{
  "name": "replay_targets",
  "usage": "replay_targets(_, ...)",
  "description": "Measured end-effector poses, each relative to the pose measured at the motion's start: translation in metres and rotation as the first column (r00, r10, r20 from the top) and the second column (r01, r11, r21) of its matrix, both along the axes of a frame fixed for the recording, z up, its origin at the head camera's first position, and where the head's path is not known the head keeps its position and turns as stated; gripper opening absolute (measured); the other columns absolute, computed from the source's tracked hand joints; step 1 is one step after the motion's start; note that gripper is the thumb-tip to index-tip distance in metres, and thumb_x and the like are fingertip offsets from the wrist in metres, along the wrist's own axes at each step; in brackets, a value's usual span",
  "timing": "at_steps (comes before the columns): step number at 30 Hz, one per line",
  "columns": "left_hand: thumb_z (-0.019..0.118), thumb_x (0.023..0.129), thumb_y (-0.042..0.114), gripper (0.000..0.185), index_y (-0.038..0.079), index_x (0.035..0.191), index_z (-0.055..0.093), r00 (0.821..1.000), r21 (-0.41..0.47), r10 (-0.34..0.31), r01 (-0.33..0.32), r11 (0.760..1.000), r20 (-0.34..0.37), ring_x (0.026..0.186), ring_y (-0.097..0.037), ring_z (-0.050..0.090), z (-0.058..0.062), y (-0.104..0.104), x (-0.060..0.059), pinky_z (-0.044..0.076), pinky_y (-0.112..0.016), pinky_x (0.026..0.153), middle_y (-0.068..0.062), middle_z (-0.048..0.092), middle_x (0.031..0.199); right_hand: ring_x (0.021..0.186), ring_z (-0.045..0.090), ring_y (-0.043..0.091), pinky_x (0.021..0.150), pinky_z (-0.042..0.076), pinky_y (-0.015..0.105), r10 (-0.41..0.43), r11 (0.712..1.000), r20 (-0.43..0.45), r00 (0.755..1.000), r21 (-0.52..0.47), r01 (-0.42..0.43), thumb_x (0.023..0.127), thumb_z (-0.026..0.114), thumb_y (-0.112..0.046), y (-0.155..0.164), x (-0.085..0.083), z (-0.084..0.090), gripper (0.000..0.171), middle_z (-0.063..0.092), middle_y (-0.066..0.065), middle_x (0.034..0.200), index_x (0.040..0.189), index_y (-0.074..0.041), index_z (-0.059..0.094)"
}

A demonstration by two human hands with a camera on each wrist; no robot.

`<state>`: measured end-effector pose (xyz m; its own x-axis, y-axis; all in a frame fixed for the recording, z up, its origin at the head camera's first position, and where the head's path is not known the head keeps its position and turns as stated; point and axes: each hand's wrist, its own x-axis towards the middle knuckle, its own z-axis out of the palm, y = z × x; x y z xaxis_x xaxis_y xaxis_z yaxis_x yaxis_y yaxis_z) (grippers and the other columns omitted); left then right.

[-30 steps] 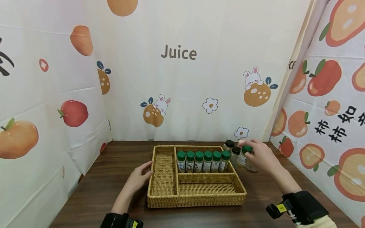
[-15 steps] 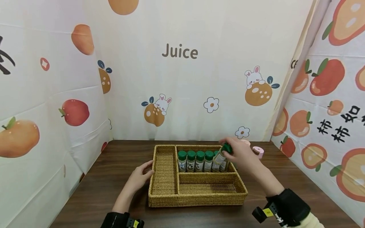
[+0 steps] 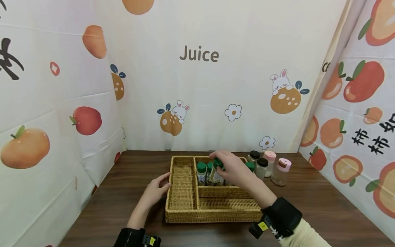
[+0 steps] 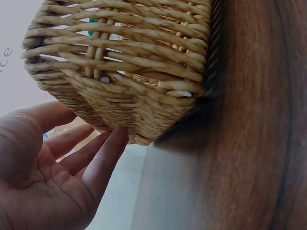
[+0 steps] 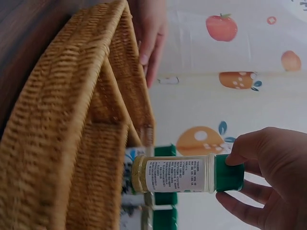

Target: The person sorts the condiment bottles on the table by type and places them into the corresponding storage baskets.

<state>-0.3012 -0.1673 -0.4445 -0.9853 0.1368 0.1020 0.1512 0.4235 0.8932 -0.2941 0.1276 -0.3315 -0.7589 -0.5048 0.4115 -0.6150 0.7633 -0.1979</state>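
Note:
A woven wicker basket (image 3: 213, 215) with three compartments sits mid-table. Green-capped spice bottles (image 3: 201, 172) stand in a row in its back compartment. My right hand (image 3: 226, 165) hovers over the left part of that row and pinches another green-capped bottle (image 3: 216, 172) by its cap. In the right wrist view that bottle (image 5: 180, 174) hangs out from my fingertips (image 5: 240, 159) above the basket (image 5: 72, 143). My left hand (image 3: 158, 188) rests with straight fingers against the basket's left wall; the left wrist view shows its fingers (image 4: 108, 151) touching the weave (image 4: 124, 72).
Two black-capped jars (image 3: 261, 167) and two pink-capped jars (image 3: 281, 171) stand on the dark wooden table (image 3: 308, 206) right of the basket. Fruit-printed cloth walls (image 3: 197, 85) close in the back and both sides. The basket's left and front compartments hold nothing.
My right hand has carried the green-capped bottle from beside the jars on the right, leftward over the basket's back row. The left hand stayed on the basket.

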Motion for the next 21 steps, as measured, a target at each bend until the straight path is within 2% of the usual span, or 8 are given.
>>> replay_targets(7,0.055,0.101,0.007,0.050,0.004,0.150,0.045,1.000,0.000,0.003,-0.003,1.000,-0.002,0.130,-0.042,0.055,0.000,0.005,-0.001,0.056,-0.046,0.092,-0.026,0.051,0.147,0.119,0.061,0.023,0.092,0.054,0.040,0.056,0.998,0.049,0.997,0.033,-0.058,0.091,0.063,0.005,-0.020,-0.010,-0.016,0.040,0.065,0.003,0.126,0.126,-0.013,0.063)
replay_targets(12,0.055,0.101,0.007,0.050,0.004,0.150,0.044,1.000,-0.001,0.006,-0.006,1.000,0.002,0.130,-0.042,0.055,0.002,0.005,-0.001,0.056,-0.047,0.093,-0.026,0.051,0.147,0.119,0.061,0.024,0.090,0.054,0.038,0.087,0.994,0.028,0.996,0.066,-0.088,0.090,0.060,0.008,-0.026,-0.015,-0.027,0.042,0.066,0.004,0.126,0.125,-0.015,0.063)
replay_targets(16,0.054,0.101,0.007,0.050,0.004,0.150,0.044,1.000,-0.005,0.009,-0.009,1.000,0.008,0.130,-0.043,0.054,0.003,0.004,0.000,0.056,-0.047,0.092,-0.026,0.050,0.147,0.117,0.061,0.024,0.084,0.053,0.035,0.094,0.994,0.021,0.995,0.057,-0.095,0.091,0.059,0.009,-0.029,-0.015,-0.030,0.042,0.066,0.005,0.125,0.126,-0.013,0.062)
replay_targets(21,0.054,0.102,0.009,0.050,0.005,0.150,0.044,1.000,-0.021,0.013,-0.013,1.000,0.010,0.131,-0.044,0.053,0.003,0.000,0.001,0.056,-0.048,0.093,-0.026,0.050,0.147,0.119,0.062,0.023,0.083,0.052,0.033,0.100,0.993,0.066,0.993,0.048,-0.103,0.092,0.057,0.011,-0.031,-0.015,-0.032,0.045,0.065,0.006,0.129,0.131,-0.011,0.060)
